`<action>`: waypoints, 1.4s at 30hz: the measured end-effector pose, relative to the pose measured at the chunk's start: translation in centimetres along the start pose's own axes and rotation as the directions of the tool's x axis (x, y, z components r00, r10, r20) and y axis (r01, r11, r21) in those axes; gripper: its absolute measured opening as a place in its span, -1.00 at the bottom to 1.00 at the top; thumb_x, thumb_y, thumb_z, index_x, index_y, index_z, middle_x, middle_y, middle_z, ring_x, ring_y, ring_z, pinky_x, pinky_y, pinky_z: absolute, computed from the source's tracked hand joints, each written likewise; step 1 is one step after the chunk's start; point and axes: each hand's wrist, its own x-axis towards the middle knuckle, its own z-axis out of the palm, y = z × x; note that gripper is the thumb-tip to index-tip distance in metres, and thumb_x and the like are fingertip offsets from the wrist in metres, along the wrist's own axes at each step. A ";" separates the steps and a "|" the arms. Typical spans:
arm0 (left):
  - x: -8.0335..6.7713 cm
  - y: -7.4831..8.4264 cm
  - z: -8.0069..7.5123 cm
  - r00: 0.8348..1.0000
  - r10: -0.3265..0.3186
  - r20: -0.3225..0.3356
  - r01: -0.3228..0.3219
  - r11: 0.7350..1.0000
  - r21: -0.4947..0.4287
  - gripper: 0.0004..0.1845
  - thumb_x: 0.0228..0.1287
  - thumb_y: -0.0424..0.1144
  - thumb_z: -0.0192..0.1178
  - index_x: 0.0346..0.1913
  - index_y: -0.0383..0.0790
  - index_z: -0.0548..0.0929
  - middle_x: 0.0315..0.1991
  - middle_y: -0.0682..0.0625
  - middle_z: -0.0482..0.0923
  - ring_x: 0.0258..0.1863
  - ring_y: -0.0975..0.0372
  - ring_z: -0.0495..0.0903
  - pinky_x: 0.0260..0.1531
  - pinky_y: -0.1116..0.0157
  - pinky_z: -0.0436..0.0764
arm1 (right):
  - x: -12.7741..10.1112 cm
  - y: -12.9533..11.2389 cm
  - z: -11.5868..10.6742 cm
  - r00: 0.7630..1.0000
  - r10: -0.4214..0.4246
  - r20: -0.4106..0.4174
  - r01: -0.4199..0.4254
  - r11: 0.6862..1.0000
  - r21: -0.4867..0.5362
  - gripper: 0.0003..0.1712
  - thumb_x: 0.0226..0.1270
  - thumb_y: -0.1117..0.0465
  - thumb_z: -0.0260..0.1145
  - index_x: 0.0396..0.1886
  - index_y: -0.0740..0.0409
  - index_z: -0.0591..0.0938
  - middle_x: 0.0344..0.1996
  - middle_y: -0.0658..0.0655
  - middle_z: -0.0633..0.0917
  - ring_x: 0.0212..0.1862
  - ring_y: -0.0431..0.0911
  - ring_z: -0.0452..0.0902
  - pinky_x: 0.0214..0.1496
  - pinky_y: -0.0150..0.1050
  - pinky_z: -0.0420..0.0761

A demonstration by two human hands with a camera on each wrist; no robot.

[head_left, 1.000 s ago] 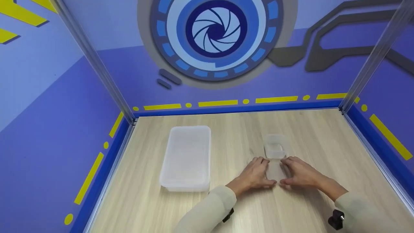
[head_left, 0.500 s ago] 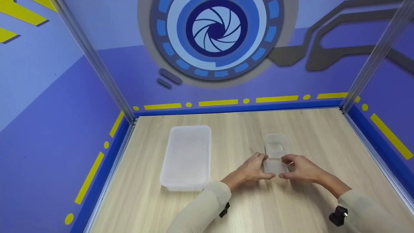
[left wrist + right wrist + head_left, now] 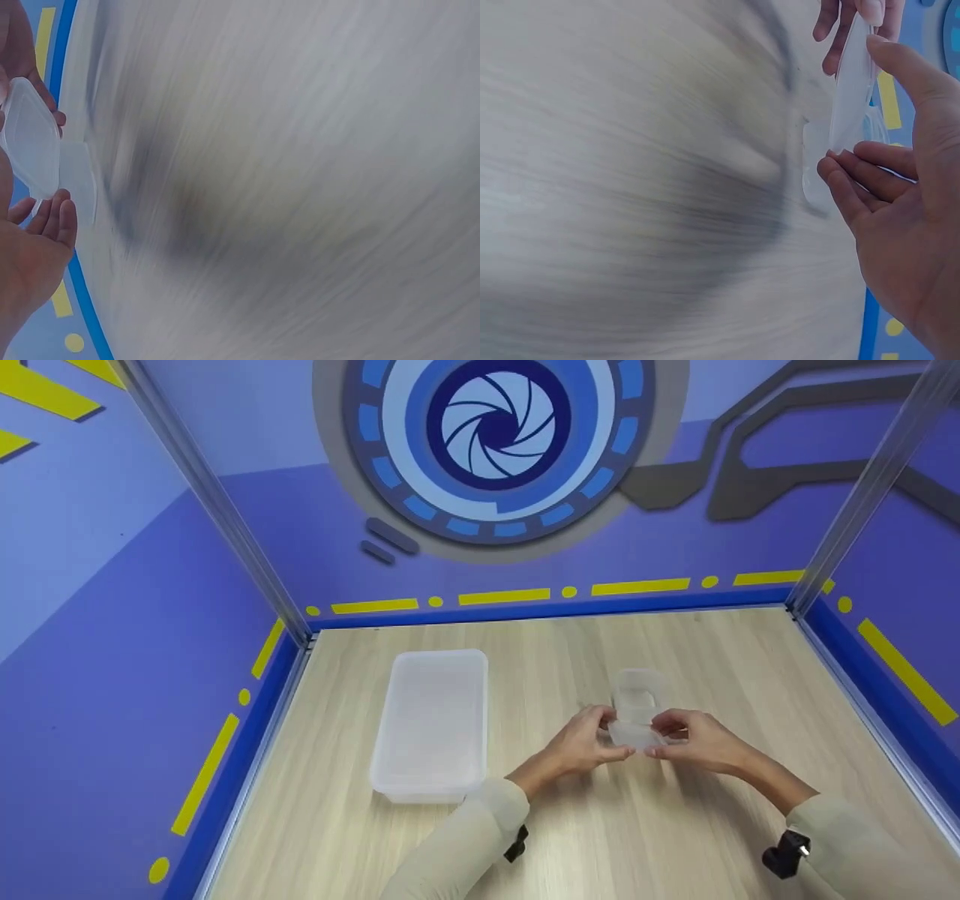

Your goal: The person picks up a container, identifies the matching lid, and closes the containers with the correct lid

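Note:
A small translucent lid (image 3: 634, 733) is held just above the wooden table (image 3: 712, 660) between both hands. My left hand (image 3: 589, 735) pinches its left edge and my right hand (image 3: 686, 737) pinches its right edge. Behind the lid stands a small clear container (image 3: 637, 688) on the table. The left wrist view shows the lid (image 3: 31, 139) between my left hand's fingers (image 3: 56, 217). In the right wrist view the lid (image 3: 851, 86) appears edge-on, with my right hand's thumb above it and its fingers (image 3: 862, 180) below.
A large translucent box with its lid on (image 3: 435, 724) lies on the left of the table. Blue walls with metal posts (image 3: 217, 502) close in the table at the back and both sides.
The hands were flat on the table around the lid a second ago. They have since taken it by its edges and lifted it slightly, towards the small container.

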 end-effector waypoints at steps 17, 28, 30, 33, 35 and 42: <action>-0.6 -0.6 -1.5 0.999 -0.048 -0.024 0.042 0.972 -0.231 -0.30 0.40 0.08 0.43 0.43 -0.20 0.50 0.25 0.06 0.57 0.20 0.31 0.59 0.13 0.37 0.60 | 0.6 -1.5 -0.6 1.000 0.011 -0.014 -0.010 0.997 0.082 -0.31 0.39 0.02 0.53 0.25 0.47 0.58 0.09 0.31 0.71 0.14 0.16 0.67 0.16 -0.14 0.69; -0.2 -0.7 -1.5 0.992 -0.017 -0.124 -0.024 0.945 -0.325 -0.43 0.46 -0.01 0.38 0.37 -0.24 0.56 0.26 -0.02 0.60 0.20 0.33 0.58 0.19 0.24 0.65 | 0.5 -2.3 -0.6 0.997 0.010 -0.076 0.000 0.992 0.123 -0.35 0.45 0.04 0.49 0.26 0.45 0.58 0.09 0.29 0.72 0.11 0.10 0.70 0.04 -0.46 0.62; -0.1 -0.7 -1.6 0.989 -0.019 -0.144 -0.032 0.939 -0.344 -0.45 0.48 0.00 0.37 0.35 -0.22 0.56 0.26 -0.01 0.61 0.21 0.31 0.58 0.20 0.20 0.65 | 0.6 -2.5 -0.6 0.995 0.006 -0.095 0.007 0.991 0.134 -0.37 0.45 0.04 0.49 0.25 0.44 0.58 0.07 0.29 0.72 0.09 0.09 0.70 0.03 -0.46 0.63; 0.1 -0.6 -1.9 0.984 -0.028 -0.178 -0.042 0.925 -0.377 -0.50 0.48 0.00 0.36 0.31 -0.19 0.58 0.23 -0.01 0.62 0.21 0.29 0.60 0.22 0.16 0.64 | 0.8 -2.9 -0.6 0.992 -0.004 -0.127 0.021 0.991 0.136 -0.43 0.47 0.04 0.47 0.21 0.40 0.60 0.01 0.26 0.73 0.03 0.06 0.71 -0.02 -0.44 0.66; 0.2 -0.5 -2.2 0.979 -0.043 -0.201 -0.041 0.918 -0.395 -0.53 0.48 0.01 0.36 0.28 -0.15 0.58 0.20 0.02 0.63 0.20 0.30 0.60 0.23 0.18 0.63 | 1.0 -3.1 -0.6 0.988 -0.003 -0.155 0.023 0.991 0.130 -0.47 0.48 0.02 0.46 0.17 0.35 0.62 -0.03 0.23 0.73 0.00 0.03 0.71 -0.05 -0.43 0.67; 0.8 -0.1 -2.8 0.950 -0.059 -0.306 -0.096 0.879 -0.467 -0.61 0.47 -0.04 0.38 0.17 -0.16 0.59 0.16 0.02 0.67 0.17 0.30 0.67 0.21 0.22 0.65 | 1.5 -3.8 -0.8 0.974 -0.014 -0.225 0.038 0.994 0.103 -0.50 0.55 -0.07 0.38 0.15 0.27 0.60 0.01 0.22 0.72 0.06 0.08 0.71 -0.04 -0.43 0.66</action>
